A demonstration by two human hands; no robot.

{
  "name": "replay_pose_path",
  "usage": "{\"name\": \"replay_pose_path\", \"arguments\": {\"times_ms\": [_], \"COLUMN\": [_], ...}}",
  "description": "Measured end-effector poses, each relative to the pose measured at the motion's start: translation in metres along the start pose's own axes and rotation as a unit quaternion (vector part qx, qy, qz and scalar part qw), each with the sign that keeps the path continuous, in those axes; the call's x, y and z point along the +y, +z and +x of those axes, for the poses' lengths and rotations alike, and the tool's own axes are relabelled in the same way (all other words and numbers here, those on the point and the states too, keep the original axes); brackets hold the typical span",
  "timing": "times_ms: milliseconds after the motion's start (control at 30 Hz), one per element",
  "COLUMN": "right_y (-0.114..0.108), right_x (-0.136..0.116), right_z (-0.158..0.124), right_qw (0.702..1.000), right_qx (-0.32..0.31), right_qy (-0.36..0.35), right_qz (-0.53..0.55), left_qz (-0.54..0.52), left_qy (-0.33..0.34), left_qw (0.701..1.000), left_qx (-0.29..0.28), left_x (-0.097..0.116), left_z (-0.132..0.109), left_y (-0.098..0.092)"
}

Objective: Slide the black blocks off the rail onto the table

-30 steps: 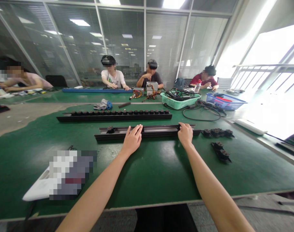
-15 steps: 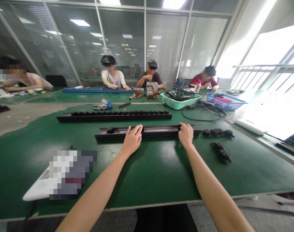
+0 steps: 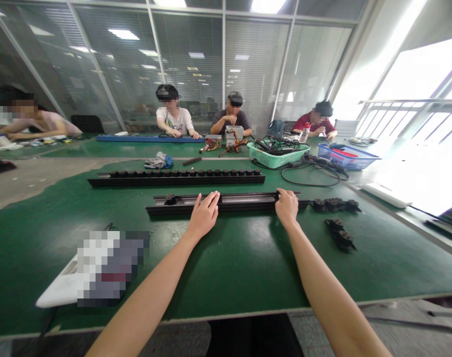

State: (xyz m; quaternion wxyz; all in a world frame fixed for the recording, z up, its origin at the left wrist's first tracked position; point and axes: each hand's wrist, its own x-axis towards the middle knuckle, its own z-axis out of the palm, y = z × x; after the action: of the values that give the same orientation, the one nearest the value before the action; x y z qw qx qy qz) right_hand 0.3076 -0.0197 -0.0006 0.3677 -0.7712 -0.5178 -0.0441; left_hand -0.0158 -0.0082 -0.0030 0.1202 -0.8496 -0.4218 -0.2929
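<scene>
A long black channel-shaped rail with a silvery inner strip lies lengthwise before me. One black part with a round top sits in its left portion. My left hand rests over the rail left of centre, fingers stretched out and the index finger apart from the others. A small dark piece shows at its fingertips. Near the rail's right end, my right hand is curled, its fingers pinching a small black part mostly hidden by them. More black round-topped parts lie just beyond that end, and another short group is nearer me.
Behind lies a second black rail filled with a row of round parts. Gloves, a green basket of cables and a blue basket stand farther back. A white device is front left. Several people sit across the table.
Both hands keep their places on the rail, and the parts lie as before. Only a very slight shift of the whole view shows.
</scene>
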Motion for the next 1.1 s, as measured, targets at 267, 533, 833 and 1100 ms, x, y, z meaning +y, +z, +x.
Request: {"name": "replay_pose_path", "arguments": {"times_ms": [267,533,833,1100], "right_y": [0.002,0.002,-0.002,-0.003], "right_x": [0.004,0.003,0.008,0.012], "right_z": [0.001,0.001,0.003,0.006], "right_qw": [1.000,1.000,1.000,0.999], "right_qx": [0.000,-0.005,0.009,0.022], "right_qy": [-0.005,-0.004,0.018,0.025], "right_qz": [0.004,0.009,0.008,0.015], "left_qz": [-0.001,-0.002,-0.007,-0.010], "left_qy": [-0.003,-0.001,-0.002,-0.002], "left_qw": [1.000,1.000,1.000,1.000], "left_qx": [-0.002,0.001,-0.001,-0.001], "left_x": [0.001,0.000,-0.001,-0.001], "left_z": [0.000,0.000,-0.001,-0.001], "left_y": [0.000,0.000,0.000,0.000]}}
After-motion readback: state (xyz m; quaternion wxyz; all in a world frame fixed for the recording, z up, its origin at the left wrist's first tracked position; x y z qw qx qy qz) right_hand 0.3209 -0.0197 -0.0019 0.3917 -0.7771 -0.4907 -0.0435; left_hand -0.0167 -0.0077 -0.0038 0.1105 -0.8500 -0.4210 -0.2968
